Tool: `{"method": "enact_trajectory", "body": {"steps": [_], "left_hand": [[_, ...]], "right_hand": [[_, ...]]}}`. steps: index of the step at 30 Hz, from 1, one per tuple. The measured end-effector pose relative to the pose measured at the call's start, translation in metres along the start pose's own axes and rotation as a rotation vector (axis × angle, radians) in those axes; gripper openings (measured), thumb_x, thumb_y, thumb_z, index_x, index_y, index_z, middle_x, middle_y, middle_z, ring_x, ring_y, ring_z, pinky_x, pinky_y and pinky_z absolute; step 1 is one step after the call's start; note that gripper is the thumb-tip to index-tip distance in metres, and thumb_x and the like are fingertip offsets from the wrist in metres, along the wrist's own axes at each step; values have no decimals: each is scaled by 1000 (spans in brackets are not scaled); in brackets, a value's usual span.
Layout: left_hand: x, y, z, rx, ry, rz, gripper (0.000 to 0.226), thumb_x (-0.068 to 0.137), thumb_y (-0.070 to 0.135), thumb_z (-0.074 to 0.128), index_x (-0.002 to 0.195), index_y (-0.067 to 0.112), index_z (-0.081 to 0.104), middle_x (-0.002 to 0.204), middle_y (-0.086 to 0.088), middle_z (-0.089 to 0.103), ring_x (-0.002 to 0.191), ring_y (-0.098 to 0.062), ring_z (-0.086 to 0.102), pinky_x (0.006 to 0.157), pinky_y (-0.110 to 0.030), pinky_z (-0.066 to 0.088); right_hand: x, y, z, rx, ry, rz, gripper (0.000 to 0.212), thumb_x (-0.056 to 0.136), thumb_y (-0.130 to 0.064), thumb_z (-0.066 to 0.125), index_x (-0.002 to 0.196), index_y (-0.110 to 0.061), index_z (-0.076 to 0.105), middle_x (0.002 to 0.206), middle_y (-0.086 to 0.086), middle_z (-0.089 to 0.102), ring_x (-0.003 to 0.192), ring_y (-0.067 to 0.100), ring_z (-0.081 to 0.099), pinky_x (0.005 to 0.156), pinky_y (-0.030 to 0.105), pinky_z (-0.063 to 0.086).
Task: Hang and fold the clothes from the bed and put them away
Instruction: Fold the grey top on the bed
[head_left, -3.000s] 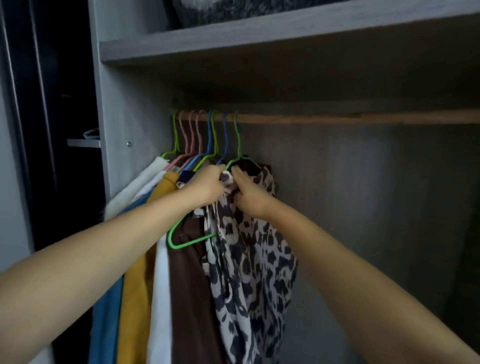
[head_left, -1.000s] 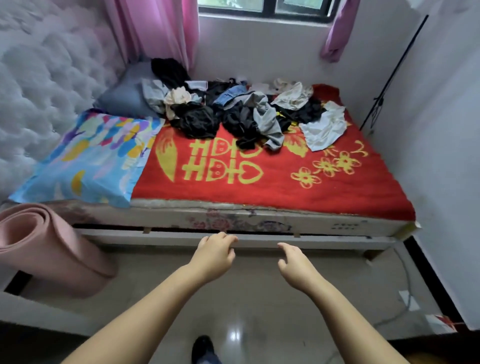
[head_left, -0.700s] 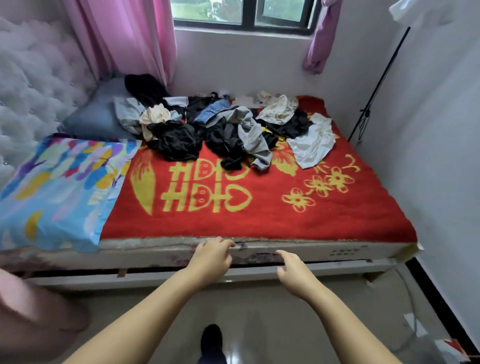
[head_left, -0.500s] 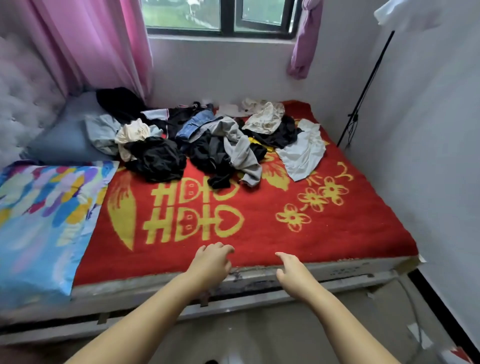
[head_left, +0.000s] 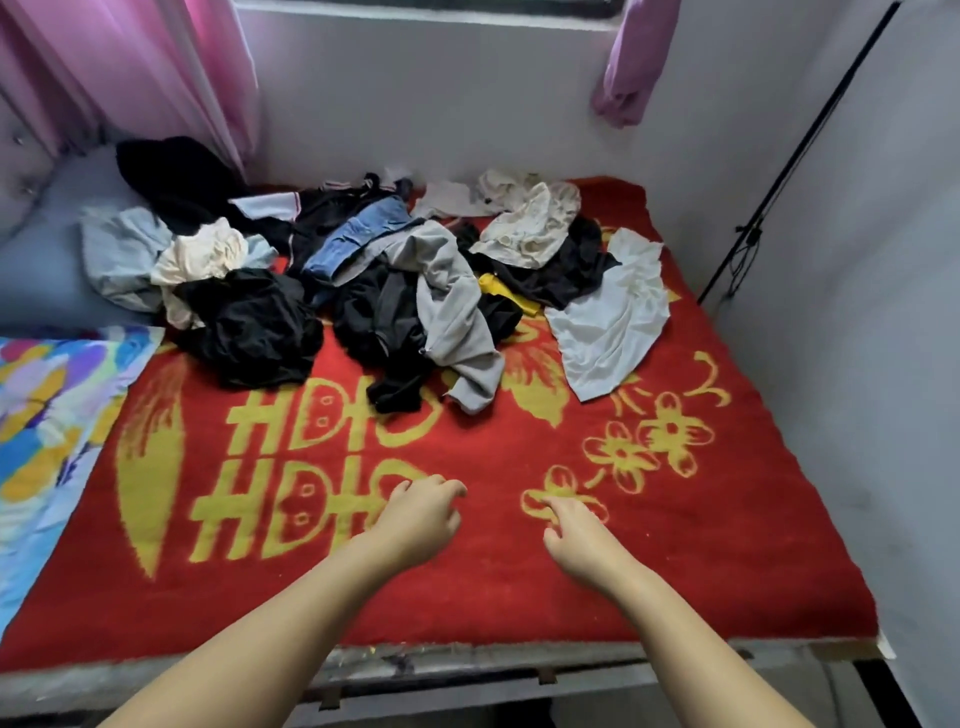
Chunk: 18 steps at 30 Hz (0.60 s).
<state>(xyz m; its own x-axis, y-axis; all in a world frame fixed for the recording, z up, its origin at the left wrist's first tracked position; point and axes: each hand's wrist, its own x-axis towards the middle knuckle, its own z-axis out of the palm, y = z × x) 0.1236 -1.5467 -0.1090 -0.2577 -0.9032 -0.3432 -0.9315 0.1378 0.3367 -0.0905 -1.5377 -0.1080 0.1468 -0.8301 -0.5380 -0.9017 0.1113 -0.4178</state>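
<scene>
Both grips are empty: the left hand (head_left: 415, 519) and the right hand (head_left: 576, 535) hang side by side over the near part of the red blanket (head_left: 727, 545), fingers loosely curled and grasping nothing. Whether the fingertips brush the blanket or float just above it is hard to tell from this angle.

What the next move turns on is that the pile of clothes (head_left: 374, 280) lies straight ahead of both hands, well apart from them, across a stretch of bare blanket toward the wall under the window. The pile runs crosswise, left to right along the head of the bed (head_left: 467, 670), so its long axis sits square to the reach.

Nearest pieces are the grey top (head_left: 457, 312), whose trailing end points back toward the hands, and the black garment (head_left: 395, 332) touching it on the left; these lie about midway between the two hands, a shade closer to the left one. The white shirt (head_left: 613, 317) lies flat at the right edge of the pile, ahead of the right hand and beyond it. A lean forward looks needed for either.
</scene>
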Motion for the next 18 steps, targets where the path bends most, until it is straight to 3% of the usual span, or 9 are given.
{"method": "enact_trajectory", "body": {"steps": [6, 13, 15, 18], "left_hand": [[95, 10, 0, -4, -28, -69, 38, 96, 23, 41, 134, 23, 48, 128, 0, 53, 119, -22, 49, 104, -37, 32], [201, -56, 43, 107, -178, -100, 40, 95, 22, 41, 135, 21, 46, 129, -3, 51, 120, -24, 47, 101, -37, 33], [235, -79, 58, 140, -177, -76, 45, 93, 19, 43, 138, 19, 43, 131, -5, 49, 121, -25, 45, 99, -36, 34], [283, -109, 74, 162, -76, -48, 55, 90, 15, 45, 144, 16, 36, 141, -8, 41, 128, -26, 38, 102, -35, 32]], "right_hand": [[112, 32, -49, -91, -82, -35, 53, 95, -14, 38, 147, -15, 32, 151, 9, 31, 138, 27, 33, 112, 42, 31], [258, 51, -18, -271, -270, -27, 52, 97, -19, 36, 148, -18, 29, 151, 9, 29, 136, 31, 33, 108, 48, 33], [302, 58, -5, -290, -255, -24, 51, 97, -21, 38, 147, -17, 31, 150, 10, 30, 136, 31, 32, 108, 49, 33], [365, 69, 21, -248, -88, -40, 49, 98, -23, 41, 145, -15, 34, 151, 12, 29, 140, 30, 26, 110, 50, 31]]}}
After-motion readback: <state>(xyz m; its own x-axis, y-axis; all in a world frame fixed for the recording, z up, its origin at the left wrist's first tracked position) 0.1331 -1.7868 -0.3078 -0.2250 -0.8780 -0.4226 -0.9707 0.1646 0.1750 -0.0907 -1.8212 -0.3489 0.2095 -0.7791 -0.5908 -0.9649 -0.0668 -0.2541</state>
